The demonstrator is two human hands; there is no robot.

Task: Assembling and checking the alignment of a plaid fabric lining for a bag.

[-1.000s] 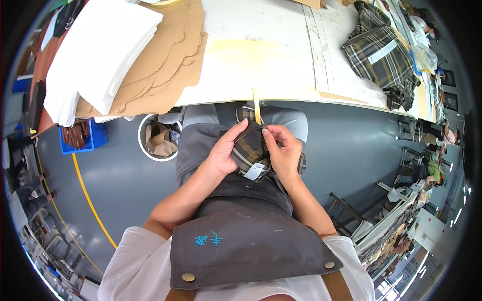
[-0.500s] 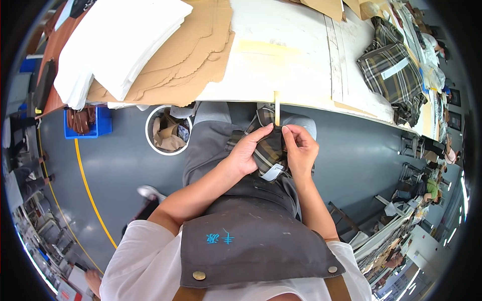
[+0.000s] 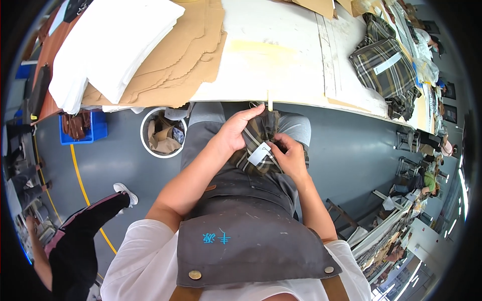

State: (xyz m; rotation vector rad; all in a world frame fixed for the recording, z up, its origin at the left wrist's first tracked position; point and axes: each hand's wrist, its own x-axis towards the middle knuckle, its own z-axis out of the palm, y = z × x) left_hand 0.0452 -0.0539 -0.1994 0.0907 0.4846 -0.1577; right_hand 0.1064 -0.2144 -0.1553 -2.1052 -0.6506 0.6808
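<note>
Holding plaid cloth (image 3: 254, 131) over your lap (image 3: 203, 143), near the worktop (image 3: 271, 65) — your left hand (image 3: 232, 133) is clasping its left side, your right hand (image 3: 292, 157) is pinching it by the white label (image 3: 258, 154).

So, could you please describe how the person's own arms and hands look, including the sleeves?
The left hand and right hand are both bare, with no gloves. The forearms are uncovered, and no watch or bracelet shows at the wrists. Loose, plain white short sleeves end near the elbows. No cables or markings can be seen on the arms.
</note>
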